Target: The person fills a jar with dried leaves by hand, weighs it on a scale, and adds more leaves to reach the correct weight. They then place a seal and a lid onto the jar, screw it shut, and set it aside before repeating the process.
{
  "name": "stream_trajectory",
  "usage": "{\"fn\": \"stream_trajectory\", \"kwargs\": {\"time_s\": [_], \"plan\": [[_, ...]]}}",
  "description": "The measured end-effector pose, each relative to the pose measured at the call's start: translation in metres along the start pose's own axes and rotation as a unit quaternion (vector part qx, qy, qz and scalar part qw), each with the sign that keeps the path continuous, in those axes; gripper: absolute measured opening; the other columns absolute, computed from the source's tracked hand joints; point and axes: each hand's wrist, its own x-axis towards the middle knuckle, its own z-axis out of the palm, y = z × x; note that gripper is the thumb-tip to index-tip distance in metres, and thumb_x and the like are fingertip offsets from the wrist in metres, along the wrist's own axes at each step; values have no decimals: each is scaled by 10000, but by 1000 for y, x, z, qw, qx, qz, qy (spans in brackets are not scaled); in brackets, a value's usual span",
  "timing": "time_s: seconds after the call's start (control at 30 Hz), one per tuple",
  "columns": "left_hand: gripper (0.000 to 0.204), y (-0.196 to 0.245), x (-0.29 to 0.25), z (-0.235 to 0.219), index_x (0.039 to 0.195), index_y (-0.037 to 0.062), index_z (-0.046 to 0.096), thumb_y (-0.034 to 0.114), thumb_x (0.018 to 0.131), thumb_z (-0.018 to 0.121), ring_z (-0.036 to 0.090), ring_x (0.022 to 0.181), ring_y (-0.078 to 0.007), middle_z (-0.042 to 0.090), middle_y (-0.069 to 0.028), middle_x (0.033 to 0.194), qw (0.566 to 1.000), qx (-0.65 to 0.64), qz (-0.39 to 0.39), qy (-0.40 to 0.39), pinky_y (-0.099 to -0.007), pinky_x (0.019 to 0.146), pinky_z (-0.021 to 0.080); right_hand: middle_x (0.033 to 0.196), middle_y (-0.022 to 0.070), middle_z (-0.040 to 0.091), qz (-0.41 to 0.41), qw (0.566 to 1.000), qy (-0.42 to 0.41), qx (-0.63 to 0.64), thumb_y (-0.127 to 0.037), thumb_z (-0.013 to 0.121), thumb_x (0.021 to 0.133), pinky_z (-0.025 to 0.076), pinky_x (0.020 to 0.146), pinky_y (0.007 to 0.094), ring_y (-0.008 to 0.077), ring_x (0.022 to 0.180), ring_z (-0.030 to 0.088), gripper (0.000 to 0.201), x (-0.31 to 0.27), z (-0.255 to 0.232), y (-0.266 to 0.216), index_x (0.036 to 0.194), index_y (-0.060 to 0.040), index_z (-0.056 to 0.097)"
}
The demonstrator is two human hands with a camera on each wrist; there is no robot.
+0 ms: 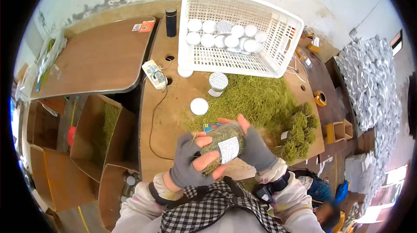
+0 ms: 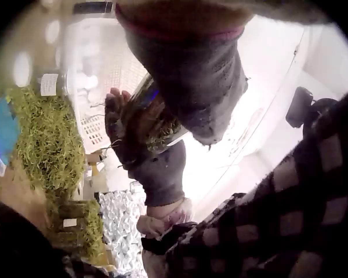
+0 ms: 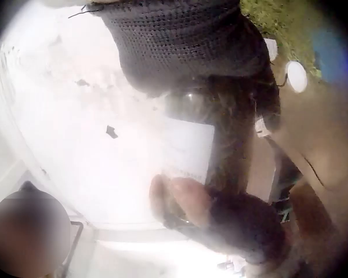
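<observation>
A clear jar [image 1: 222,142] packed with green dried plant strands, a white printed label on its side, lies tilted between both hands in the head view. The gloved left hand [image 1: 193,157] curls its bare fingertips round the jar's left end. At the other end the gloved right hand [image 1: 256,146] holds it, thumb raised along the glass. Just beyond the hands spreads a pile of loose green strands [image 1: 256,98]. In the right wrist view the jar's label [image 3: 188,150] shows between the two hands.
A white basket [image 1: 186,28] of white-lidded jars stands at the back. Nearer are a lidded jar [image 1: 218,81], a white lid [image 1: 199,106], a power strip [image 1: 154,74] with its cord, and filled jars [image 1: 297,133] at right. Cardboard boxes [image 1: 65,181] stand at left; another person [image 1: 326,215] is at lower right.
</observation>
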Motion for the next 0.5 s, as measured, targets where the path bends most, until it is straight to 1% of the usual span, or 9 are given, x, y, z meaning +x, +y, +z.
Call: {"fn": "stream_trajectory", "kwargs": {"time_s": [0.1,0.17,0.23,0.3,0.33,0.37,0.43,0.47,0.5], "plan": [[657,20,-3,7,1339,42,440,271,831,787,564,1135,-352,502,-224,1298,997,-31,-69,5,-484,917,490,1448,162,556,-127,979,17,-159,-444,363,1103,453,1086,355,217,1278,568,625,-10,1,0,1499,34,434],[699,30,-11,17,1402,17,350,270,883,743,543,1168,-294,487,-215,1324,855,-353,-365,107,-477,948,488,1396,138,584,-218,953,28,-208,-381,409,1095,449,1066,347,214,1237,577,571,-23,18,-3,1490,29,458],[666,27,-11,15,1433,25,293,283,946,667,552,1147,-235,511,-187,1304,893,-307,-319,83,-432,938,506,1344,115,612,-304,916,42,-259,-318,456,1087,446,1046,340,211,1195,585,522,-28,23,-2,1481,23,482],[604,33,-3,10,1423,33,310,310,980,612,593,1084,-213,553,-170,1256,788,-419,-444,77,-381,909,524,1344,134,601,-413,831,32,-370,-268,484,1056,431,1047,363,235,1203,564,523,-32,21,1,1488,27,473],[567,36,6,11,1416,40,322,335,999,570,624,1028,-196,584,-149,1211,709,-481,-506,99,-344,887,533,1344,134,601,-415,831,31,-369,-268,484,1056,431,1047,363,235,1203,564,523,-33,20,1,1488,27,473],[567,34,9,11,1416,40,322,335,999,570,624,1028,-196,584,-149,1211,710,-480,-506,96,-344,887,533,1341,146,602,-429,790,44,-437,-324,454,1063,426,1067,370,244,1210,569,558,-35,21,1,1492,33,461],[628,29,12,8,1416,29,327,354,970,628,605,1064,-235,562,-177,1242,613,-539,-571,86,-401,878,533,1339,158,603,-442,744,64,-497,-379,423,1070,420,1088,377,253,1218,575,597,-36,18,2,1496,38,448],[628,26,5,12,1416,29,327,354,970,628,605,1064,-235,562,-177,1242,613,-539,-571,83,-401,878,533,1344,158,601,-409,792,53,-451,-362,425,1075,428,1084,372,244,1218,579,572,-35,14,0,1489,32,457],[659,23,-2,17,1404,21,345,355,940,673,592,1075,-271,548,-201,1243,796,-397,-452,63,-435,881,526,1350,159,599,-373,835,40,-402,-344,427,1080,435,1081,366,235,1217,583,547,-33,10,-2,1482,26,465]]}}
